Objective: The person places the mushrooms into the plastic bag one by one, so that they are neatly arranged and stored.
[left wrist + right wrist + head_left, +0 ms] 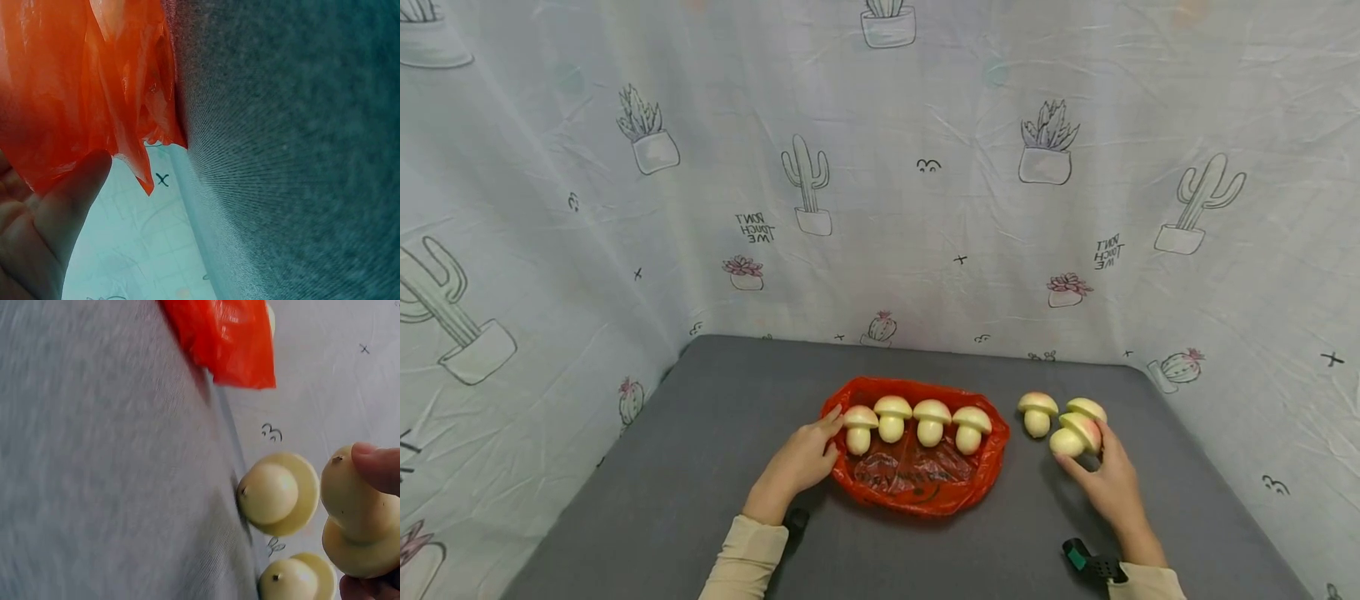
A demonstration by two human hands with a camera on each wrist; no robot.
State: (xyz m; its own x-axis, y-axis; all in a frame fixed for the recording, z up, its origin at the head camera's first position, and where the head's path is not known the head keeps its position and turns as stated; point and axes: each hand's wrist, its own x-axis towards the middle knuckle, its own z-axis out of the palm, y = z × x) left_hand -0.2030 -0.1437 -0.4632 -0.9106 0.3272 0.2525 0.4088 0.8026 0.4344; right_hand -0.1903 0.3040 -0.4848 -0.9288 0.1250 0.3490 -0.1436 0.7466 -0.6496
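Observation:
My left hand (802, 457) holds the left rim of a red plastic bag (917, 498), which lies spread open on the table. Several toy mushrooms (932, 422), pale yellow with domed caps, lie in a row inside it. Right of the bag, my right hand (1108, 481) grips one mushroom (357, 503) between thumb and fingers, tilted. Two more stand close by on the table: one mushroom (1037, 414) to its left and another (1086, 408) just behind, partly hidden. In the left wrist view the thumb (78, 197) presses on the bag's edge.
The grey table (715, 417) reaches back to a pale curtain (880, 192) printed with cacti and potted plants, which also hangs along both sides. A dark strap with a small device (1093, 564) sits on the right wrist.

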